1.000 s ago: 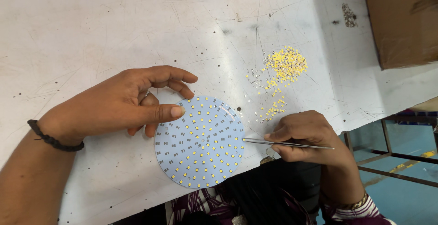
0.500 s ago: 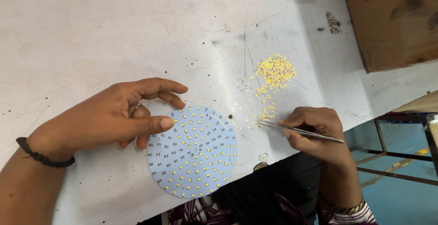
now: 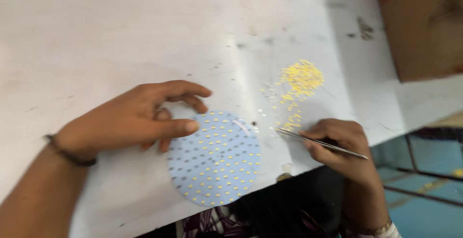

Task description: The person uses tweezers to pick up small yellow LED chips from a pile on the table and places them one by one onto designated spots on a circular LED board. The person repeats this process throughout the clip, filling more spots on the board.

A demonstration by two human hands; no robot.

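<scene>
A round pale-blue circuit board (image 3: pixel 217 158) dotted with small yellow chips lies on the white table near its front edge. My left hand (image 3: pixel 140 117) rests on the board's left rim, thumb pressed on it, fingers curled above. My right hand (image 3: pixel 345 146) grips thin metal tweezers (image 3: pixel 318 142), their tip pointing left at the loose yellow chips (image 3: pixel 292 122) just right of the board. A larger heap of yellow chips (image 3: pixel 301 78) lies farther back.
The scuffed white table (image 3: pixel 120 40) ends at a front edge close to the board. A brown cardboard box (image 3: pixel 424 25) stands at the back right. Blue floor and a metal frame (image 3: pixel 424 170) show beyond the table on the right.
My right hand has swung the tweezers from over the board's right edge out toward the loose chips. My left hand has stayed on the board; the view has shifted.
</scene>
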